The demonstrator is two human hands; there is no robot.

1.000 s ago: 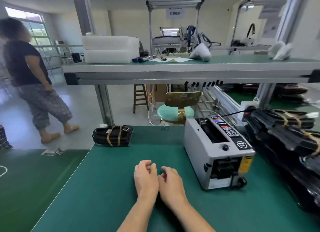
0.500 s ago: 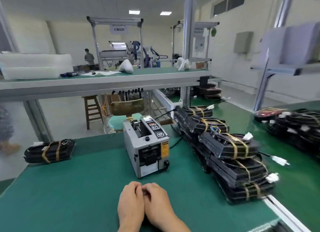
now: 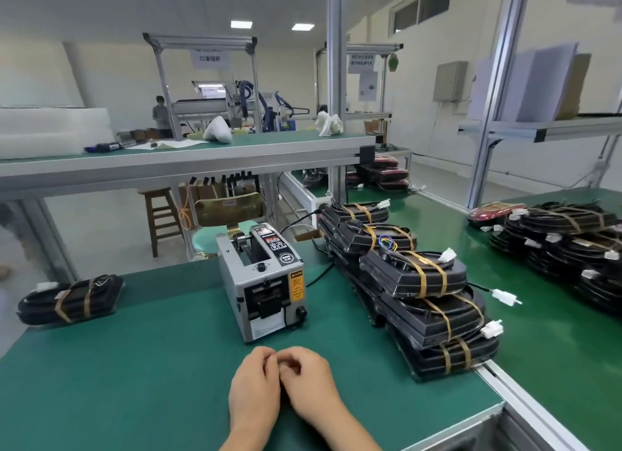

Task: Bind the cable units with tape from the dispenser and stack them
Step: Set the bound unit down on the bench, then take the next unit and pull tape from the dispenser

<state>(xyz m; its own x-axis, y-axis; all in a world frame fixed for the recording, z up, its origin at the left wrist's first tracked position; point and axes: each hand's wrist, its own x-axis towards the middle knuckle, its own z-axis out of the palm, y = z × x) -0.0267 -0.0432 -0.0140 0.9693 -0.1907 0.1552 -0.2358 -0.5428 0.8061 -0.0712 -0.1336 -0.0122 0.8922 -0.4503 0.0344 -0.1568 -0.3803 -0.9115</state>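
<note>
Bare mat (image 3: pixel 141 366) left of dispenser (image 3: pixel 261 282); cable stack (image 3: pixel 414 282) blocks right.

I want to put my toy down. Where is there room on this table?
Bare mat lies between the lone bundle and the tape dispenser, and left of the left hand. Right of the dispenser, stacked bundles crowd the edge.

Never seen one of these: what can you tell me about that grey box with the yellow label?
That is the tape dispenser, a light grey box, metal by the look, upright on the green bench mat. On top: an open slot with a roller, a black control panel, a knob. In front: a dark outlet, a yellow warning label, a small dial. A black cord leaves its right side. Nothing else touches it.
</note>
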